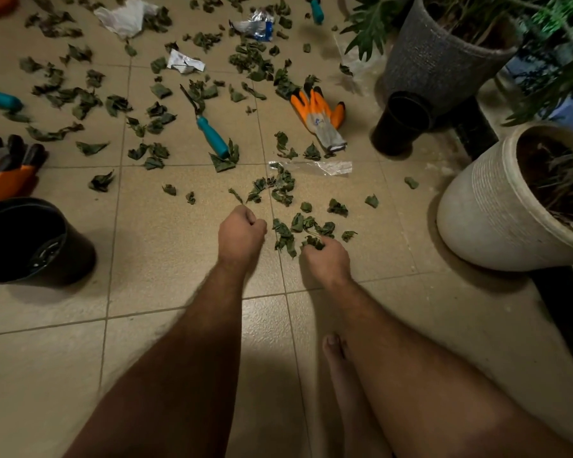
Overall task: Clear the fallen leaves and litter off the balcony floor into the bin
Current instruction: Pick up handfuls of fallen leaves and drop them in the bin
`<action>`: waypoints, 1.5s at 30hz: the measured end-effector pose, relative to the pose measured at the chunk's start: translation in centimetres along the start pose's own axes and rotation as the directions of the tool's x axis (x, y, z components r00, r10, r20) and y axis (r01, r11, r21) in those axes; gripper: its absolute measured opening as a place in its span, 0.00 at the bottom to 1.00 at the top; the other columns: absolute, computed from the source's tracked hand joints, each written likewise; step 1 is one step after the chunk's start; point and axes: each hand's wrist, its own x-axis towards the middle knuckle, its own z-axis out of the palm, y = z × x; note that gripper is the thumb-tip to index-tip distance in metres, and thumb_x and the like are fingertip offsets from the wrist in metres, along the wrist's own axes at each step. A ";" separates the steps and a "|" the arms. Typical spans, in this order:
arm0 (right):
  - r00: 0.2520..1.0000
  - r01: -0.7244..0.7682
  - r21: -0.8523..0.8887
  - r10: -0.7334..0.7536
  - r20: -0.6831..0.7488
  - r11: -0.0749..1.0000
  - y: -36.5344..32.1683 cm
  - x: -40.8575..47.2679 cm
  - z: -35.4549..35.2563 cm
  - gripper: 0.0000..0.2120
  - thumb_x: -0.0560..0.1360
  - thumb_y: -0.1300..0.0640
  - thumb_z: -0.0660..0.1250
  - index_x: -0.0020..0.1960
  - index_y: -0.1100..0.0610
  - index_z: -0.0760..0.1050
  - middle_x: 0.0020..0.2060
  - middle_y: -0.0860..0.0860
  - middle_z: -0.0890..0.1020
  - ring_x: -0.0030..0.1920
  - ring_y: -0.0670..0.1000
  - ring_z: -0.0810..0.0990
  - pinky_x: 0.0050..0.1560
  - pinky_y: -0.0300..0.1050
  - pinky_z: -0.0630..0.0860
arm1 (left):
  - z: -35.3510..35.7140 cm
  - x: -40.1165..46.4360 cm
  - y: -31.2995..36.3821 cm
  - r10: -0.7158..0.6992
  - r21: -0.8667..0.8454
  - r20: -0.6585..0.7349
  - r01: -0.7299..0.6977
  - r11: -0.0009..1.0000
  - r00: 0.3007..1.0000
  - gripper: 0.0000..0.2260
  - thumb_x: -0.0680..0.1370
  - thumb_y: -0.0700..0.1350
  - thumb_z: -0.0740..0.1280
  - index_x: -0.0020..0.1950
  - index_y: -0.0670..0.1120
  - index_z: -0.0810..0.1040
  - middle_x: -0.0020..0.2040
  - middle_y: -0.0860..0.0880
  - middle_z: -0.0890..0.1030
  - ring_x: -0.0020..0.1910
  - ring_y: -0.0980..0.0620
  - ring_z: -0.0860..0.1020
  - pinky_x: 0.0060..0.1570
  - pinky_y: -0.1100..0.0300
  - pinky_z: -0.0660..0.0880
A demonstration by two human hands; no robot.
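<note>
Dry green leaves (288,190) lie scattered over the beige tiled floor (166,259), thickest toward the far side. My right hand (326,259) grips a clump of leaves (311,241) from the small pile in front of me. My left hand (240,234) hovers just left of that pile with its fingers curled; nothing shows inside it. A black bin (30,241) stands at the left, its mouth tilted toward me. Litter lies among the leaves: a clear plastic strip (325,166), a white crumpled bag (126,16), a torn white wrapper (184,62) and a silver-blue packet (257,26).
A white planter (483,206) stands at the right, with a grey pot (434,54) and a small black pot (399,125) behind it. An orange work glove (321,115), teal-handled garden tools (212,135) and another glove (7,163) at the left lie on the floor. My bare foot (336,352) is below.
</note>
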 end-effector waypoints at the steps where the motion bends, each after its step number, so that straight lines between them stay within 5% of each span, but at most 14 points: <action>1: 1.000 -0.009 0.078 0.008 0.015 0.997 0.3 -0.1 -0.2 0.11 0.78 0.55 0.66 0.60 0.55 0.77 0.51 0.52 0.79 0.48 0.50 0.78 0.46 0.41 0.73 | 0.4 0.1 -0.1 -0.010 -0.004 0.023 0.010 1.000 1.000 0.05 0.79 0.39 0.63 0.45 0.46 0.70 0.39 0.49 0.76 0.37 0.53 0.77 0.29 0.66 0.68; 2: 0.999 -0.021 0.153 0.015 0.037 0.988 0.6 -0.2 -0.4 0.03 0.78 0.56 0.65 0.52 0.53 0.76 0.45 0.52 0.78 0.42 0.49 0.76 0.41 0.41 0.70 | 0.7 -0.1 0.0 -0.012 0.025 0.043 0.011 1.000 0.999 0.02 0.80 0.41 0.63 0.49 0.46 0.71 0.40 0.50 0.76 0.37 0.54 0.76 0.29 0.64 0.67; 4: 0.992 -0.101 0.320 0.071 0.106 0.942 1.3 -0.2 -0.9 0.05 0.78 0.57 0.62 0.44 0.55 0.74 0.36 0.53 0.75 0.32 0.49 0.70 0.32 0.43 0.64 | 1.4 -0.6 -0.1 0.022 0.141 0.077 -0.033 0.989 0.997 0.06 0.81 0.45 0.62 0.58 0.47 0.71 0.39 0.53 0.75 0.34 0.56 0.72 0.28 0.63 0.64; 7: 0.959 -0.265 0.533 0.160 0.235 0.803 1.9 -0.5 -1.9 0.07 0.79 0.59 0.59 0.48 0.59 0.75 0.35 0.56 0.80 0.25 0.49 0.68 0.25 0.39 0.61 | 2.1 -0.9 -0.4 0.142 0.259 0.105 -0.165 0.952 0.984 0.09 0.80 0.50 0.66 0.56 0.48 0.75 0.42 0.53 0.78 0.37 0.53 0.76 0.34 0.61 0.69; 12: 0.966 -0.215 0.637 0.257 0.028 0.740 3.3 1.2 -3.9 0.10 0.81 0.63 0.58 0.53 0.54 0.77 0.35 0.54 0.79 0.27 0.48 0.71 0.23 0.39 0.64 | 2.9 -0.4 0.1 0.167 0.243 0.067 -0.178 0.954 0.984 0.05 0.79 0.50 0.68 0.51 0.49 0.78 0.44 0.52 0.80 0.37 0.57 0.77 0.35 0.63 0.71; 17: 0.955 -0.012 0.210 0.073 -0.288 0.978 3.4 4.2 -5.7 0.07 0.79 0.52 0.67 0.46 0.55 0.74 0.37 0.47 0.77 0.37 0.47 0.74 0.34 0.41 0.68 | 2.5 0.4 0.2 0.197 0.210 0.042 -0.201 0.957 0.980 0.08 0.80 0.50 0.66 0.55 0.48 0.80 0.44 0.52 0.82 0.35 0.62 0.76 0.32 0.67 0.69; 25: 0.985 0.020 -0.235 -0.059 -0.162 0.972 2.6 6.6 -5.4 0.15 0.75 0.46 0.72 0.53 0.56 0.74 0.44 0.50 0.80 0.45 0.52 0.79 0.45 0.46 0.78 | 2.6 0.7 -0.5 0.177 0.232 0.065 -0.188 0.954 0.982 0.09 0.80 0.52 0.67 0.54 0.48 0.80 0.44 0.51 0.82 0.35 0.63 0.74 0.30 0.66 0.65; 29: 0.993 0.034 -0.226 -0.059 -0.102 0.974 3.1 6.2 -5.8 0.10 0.78 0.52 0.67 0.51 0.59 0.75 0.44 0.53 0.79 0.45 0.53 0.78 0.44 0.46 0.76 | 2.7 0.2 0.0 0.182 0.227 0.092 -0.198 0.953 0.979 0.07 0.80 0.51 0.67 0.52 0.48 0.80 0.41 0.54 0.78 0.34 0.65 0.72 0.30 0.66 0.64; 35: 0.994 0.003 -0.019 -0.005 -0.108 1.000 2.7 6.6 -9.0 0.07 0.70 0.58 0.70 0.37 0.57 0.72 0.33 0.55 0.80 0.33 0.53 0.78 0.35 0.48 0.76 | 3.0 0.2 0.9 0.164 0.190 0.093 -0.179 0.965 0.982 0.07 0.79 0.50 0.69 0.51 0.48 0.80 0.41 0.50 0.81 0.34 0.60 0.75 0.30 0.65 0.65; 40: 1.000 0.008 0.070 -0.006 -0.027 0.998 1.6 7.6 -9.9 0.09 0.72 0.67 0.68 0.42 0.53 0.74 0.38 0.54 0.82 0.36 0.52 0.77 0.32 0.42 0.69 | 2.4 -0.1 0.3 0.099 0.206 0.056 -0.109 0.973 0.993 0.06 0.79 0.49 0.68 0.51 0.48 0.80 0.43 0.50 0.82 0.34 0.62 0.75 0.28 0.65 0.65; 45: 0.977 0.211 -0.205 -0.203 0.062 0.956 -2.1 9.7 -13.2 0.08 0.78 0.64 0.65 0.52 0.54 0.79 0.49 0.48 0.80 0.49 0.49 0.78 0.45 0.40 0.72 | 2.8 0.2 1.8 0.119 0.189 0.064 -0.129 0.973 0.991 0.07 0.79 0.50 0.68 0.52 0.48 0.80 0.45 0.48 0.83 0.35 0.58 0.76 0.31 0.64 0.67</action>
